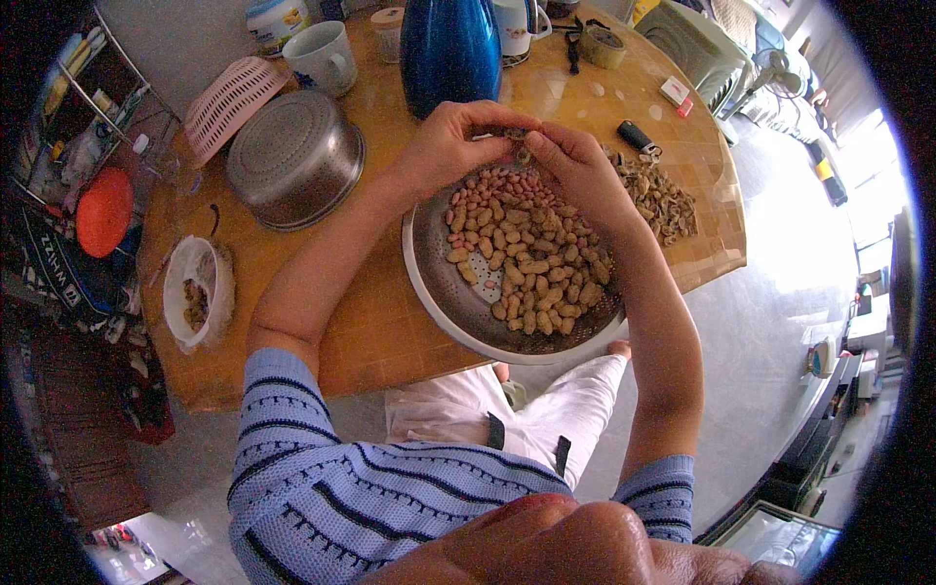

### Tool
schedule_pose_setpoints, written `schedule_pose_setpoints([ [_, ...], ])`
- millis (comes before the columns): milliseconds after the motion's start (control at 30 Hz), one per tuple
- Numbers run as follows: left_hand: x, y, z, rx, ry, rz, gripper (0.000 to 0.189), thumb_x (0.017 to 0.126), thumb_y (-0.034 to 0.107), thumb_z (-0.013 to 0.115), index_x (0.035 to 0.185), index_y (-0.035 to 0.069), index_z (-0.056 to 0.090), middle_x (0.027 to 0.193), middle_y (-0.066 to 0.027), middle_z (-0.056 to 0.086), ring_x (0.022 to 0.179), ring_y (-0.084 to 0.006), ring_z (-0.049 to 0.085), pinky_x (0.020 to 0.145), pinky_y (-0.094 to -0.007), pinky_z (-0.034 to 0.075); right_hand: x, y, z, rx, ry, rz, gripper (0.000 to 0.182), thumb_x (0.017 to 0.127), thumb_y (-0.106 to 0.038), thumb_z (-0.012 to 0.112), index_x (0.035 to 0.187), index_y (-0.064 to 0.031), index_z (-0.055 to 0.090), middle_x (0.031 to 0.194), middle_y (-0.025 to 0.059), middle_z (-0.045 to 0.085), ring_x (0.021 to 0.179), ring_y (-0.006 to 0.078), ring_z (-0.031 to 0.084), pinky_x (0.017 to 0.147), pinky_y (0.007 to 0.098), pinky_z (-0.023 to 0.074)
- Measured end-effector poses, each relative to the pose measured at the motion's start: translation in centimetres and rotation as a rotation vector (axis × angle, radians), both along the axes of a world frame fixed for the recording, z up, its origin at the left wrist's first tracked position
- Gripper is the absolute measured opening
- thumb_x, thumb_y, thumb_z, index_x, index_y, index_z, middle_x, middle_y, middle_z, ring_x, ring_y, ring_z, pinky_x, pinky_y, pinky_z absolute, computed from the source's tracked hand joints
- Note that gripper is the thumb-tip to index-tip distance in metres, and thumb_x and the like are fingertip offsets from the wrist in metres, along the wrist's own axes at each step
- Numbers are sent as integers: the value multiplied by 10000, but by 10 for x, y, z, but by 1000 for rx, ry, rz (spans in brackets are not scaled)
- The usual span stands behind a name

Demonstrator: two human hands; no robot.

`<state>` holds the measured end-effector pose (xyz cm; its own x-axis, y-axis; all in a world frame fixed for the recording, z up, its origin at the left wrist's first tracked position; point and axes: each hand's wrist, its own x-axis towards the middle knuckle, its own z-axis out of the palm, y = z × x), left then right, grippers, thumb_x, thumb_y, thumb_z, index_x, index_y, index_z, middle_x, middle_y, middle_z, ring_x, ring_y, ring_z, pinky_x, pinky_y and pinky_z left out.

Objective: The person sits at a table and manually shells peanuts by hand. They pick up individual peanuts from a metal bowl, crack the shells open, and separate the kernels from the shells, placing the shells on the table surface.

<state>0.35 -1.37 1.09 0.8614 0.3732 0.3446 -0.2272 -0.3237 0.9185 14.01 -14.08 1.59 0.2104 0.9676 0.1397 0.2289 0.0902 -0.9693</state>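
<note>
My left hand (464, 146) and my right hand (581, 164) meet above the far rim of a metal colander (439, 311). Their fingertips pinch a small peanut or piece of shell (521, 152) between them, partly hidden by the fingers. Unshelled peanuts (541, 267) fill much of the colander, and reddish shelled kernels (501, 186) lie along its far side. A heap of empty peanut shells (658, 201) rests on the wooden table just beyond my right forearm.
A blue vacuum flask (451, 55) stands behind my hands. To the left are an upturned metal pot (296, 157), a pink plastic basket (234, 102), a white mug (322, 58) and a white lined bowl (174, 292). A black key fob (638, 137) and tape roll (602, 47) lie right.
</note>
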Motion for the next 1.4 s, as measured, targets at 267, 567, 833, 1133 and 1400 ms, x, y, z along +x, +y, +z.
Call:
schedule_pose_setpoints([
  [267,5,2,-7,188,-36,93,221,828,71,585,1037,35,650,911,-63,653,832,-131,615,749,-249,490,1,-2,6,-116,55,-62,323,938,-244,489,1094,22,586,904,35,634,803,96,563,734,228,469],
  [567,6,-4,-5,421,-99,227,203,818,104,620,1010,47,649,940,-84,611,880,-173,608,738,-284,501,17,-1,-8,-139,574,109,292,928,-315,502,1013,-48,585,752,-3,574,576,64,518,460,177,411],
  [833,5,-17,-3,83,-184,200,142,811,106,619,927,26,633,929,-84,607,850,-165,604,708,-277,498,6,1,5,-40,700,27,268,937,-321,480,857,-66,493,668,-23,424,459,45,325,358,162,246],
  [1133,1,-13,-15,808,130,-64,184,727,103,612,898,35,625,850,-132,592,820,-286,591,726,-366,475,35,2,-4,166,1128,210,172,898,-184,431,909,-30,506,760,31,452,529,77,372,363,183,279],
  [1400,2,-12,-23,841,327,-26,253,737,109,613,982,45,610,878,-139,587,876,-295,585,782,-386,473,23,5,-2,61,987,131,279,915,-292,449,824,-55,563,638,38,485,477,119,404,404,242,346],
])
